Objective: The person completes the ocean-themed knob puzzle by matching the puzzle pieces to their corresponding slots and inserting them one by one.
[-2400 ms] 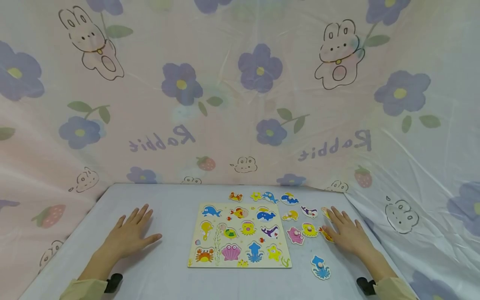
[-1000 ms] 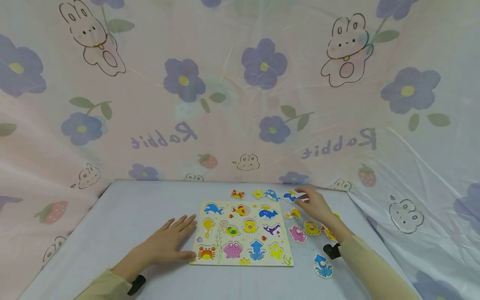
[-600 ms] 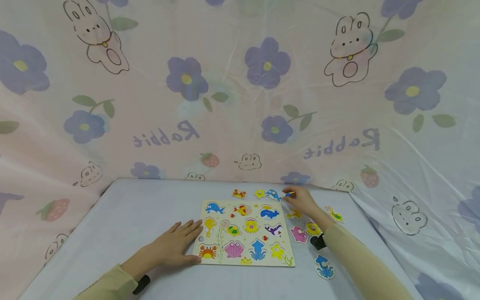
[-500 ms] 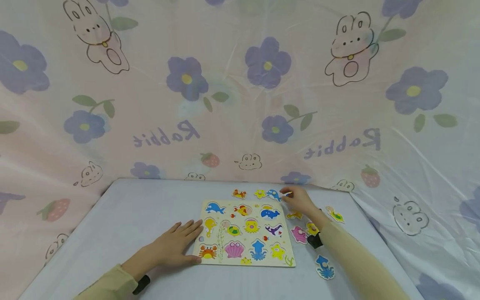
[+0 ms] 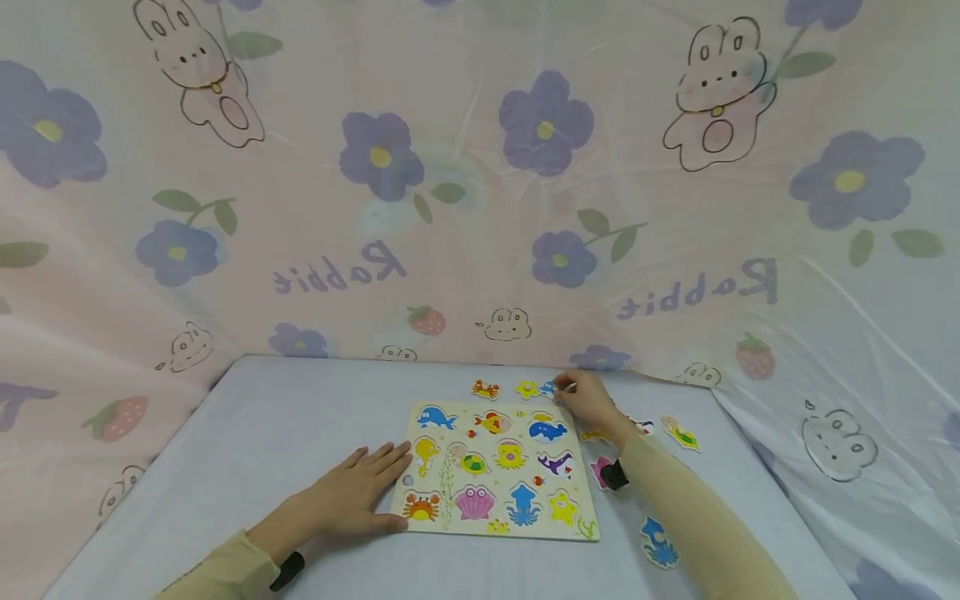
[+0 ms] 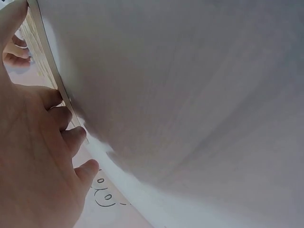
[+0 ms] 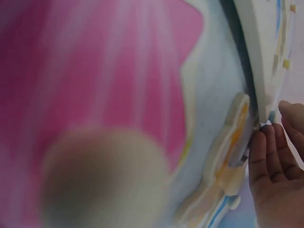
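My left hand lies with fingers spread against the left edge of a cream sea-animal puzzle board. In the left wrist view its fingertips touch the board's side. At the back right, my right hand pinches a blue knobbed puzzle piece, mostly hidden by thumb and fingers. Its fingertips are close to the dolphin piece, whose tail they cover. Left of that lie a yellow star piece and a crab piece. In the right wrist view a pink shell piece looms near the camera.
Right of the board are a turtle piece, a squid piece and a partly covered purple piece. The right sleeve hides other pieces. A patterned cloth hangs behind the white table.
My right hand has left the right-side pieces, reached the whale piece and moved left towards the dolphin piece. My left hand has moved right, onto the board's edge. The head view has shifted slightly.
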`<state>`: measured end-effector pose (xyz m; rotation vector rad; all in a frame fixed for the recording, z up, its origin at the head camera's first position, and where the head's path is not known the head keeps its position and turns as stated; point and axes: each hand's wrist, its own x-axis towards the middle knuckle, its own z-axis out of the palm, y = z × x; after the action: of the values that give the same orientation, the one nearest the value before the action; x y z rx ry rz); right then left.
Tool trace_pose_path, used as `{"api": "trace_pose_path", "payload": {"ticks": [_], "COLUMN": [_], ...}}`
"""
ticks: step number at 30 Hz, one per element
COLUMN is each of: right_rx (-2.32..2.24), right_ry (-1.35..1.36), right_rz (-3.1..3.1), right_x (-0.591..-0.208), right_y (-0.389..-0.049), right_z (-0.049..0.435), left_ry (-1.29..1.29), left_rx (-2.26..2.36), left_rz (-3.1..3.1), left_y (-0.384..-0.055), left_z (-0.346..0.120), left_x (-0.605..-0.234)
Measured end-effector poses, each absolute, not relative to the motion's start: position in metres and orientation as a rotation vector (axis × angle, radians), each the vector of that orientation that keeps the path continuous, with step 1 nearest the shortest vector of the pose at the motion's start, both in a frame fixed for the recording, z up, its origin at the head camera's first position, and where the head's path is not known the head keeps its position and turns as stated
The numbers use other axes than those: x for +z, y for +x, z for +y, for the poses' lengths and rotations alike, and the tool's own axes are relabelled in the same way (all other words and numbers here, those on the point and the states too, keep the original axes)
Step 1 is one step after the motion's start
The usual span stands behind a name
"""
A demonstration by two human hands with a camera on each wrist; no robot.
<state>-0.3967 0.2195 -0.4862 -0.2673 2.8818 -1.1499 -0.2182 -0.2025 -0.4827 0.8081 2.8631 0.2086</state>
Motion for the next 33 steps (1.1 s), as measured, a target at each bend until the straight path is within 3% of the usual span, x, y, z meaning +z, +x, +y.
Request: {"api": "trace_pose_path", "payload": {"ticks": [33], "right_rx": [-1.103], "right_ry": [-0.234], "right_rz": [2.92], "right_x": [-0.49], "right_y": [-0.407], "right_z": [0.217], "left_ry": [0.732], "left_rx": [0.222], "left_rz": [2.848], "left_y": [-0.221], "left_z": [-0.199], "left_x": [-0.485]}}
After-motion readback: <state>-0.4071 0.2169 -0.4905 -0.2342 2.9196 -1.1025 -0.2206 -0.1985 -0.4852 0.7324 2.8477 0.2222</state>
